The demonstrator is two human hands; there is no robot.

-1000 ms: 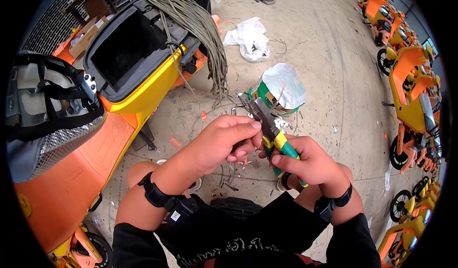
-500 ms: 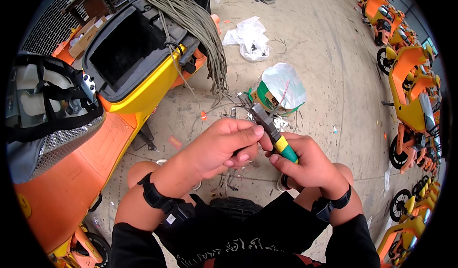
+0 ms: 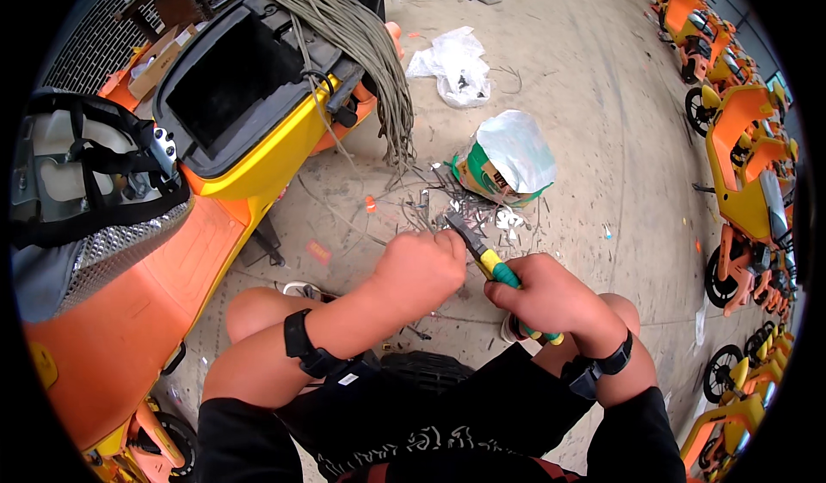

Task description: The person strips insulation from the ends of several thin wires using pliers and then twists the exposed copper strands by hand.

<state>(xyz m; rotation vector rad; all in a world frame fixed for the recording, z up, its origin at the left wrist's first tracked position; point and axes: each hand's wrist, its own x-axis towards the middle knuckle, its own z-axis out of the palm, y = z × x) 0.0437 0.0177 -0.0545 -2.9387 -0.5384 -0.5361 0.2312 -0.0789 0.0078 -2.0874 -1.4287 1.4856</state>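
My left hand [image 3: 422, 265] had rolled knuckles-up beside the green-and-yellow-handled metal pliers [image 3: 491, 261] (apparently re-angling, any pinch hidden); my right hand [image 3: 551, 295] clasped them.

On your left stands a scooter [image 3: 155, 298], cable [image 3: 348, 40] draped over the right side of its compartment [image 3: 258, 146]. Your left hand [image 3: 423, 264] is just beside the pliers [image 3: 487, 260] in your right hand [image 3: 551, 294]. Ahead, on the floor [image 3: 602, 156], sits a sack [image 3: 509, 154]; behind it, a plastic bag [image 3: 453, 63].
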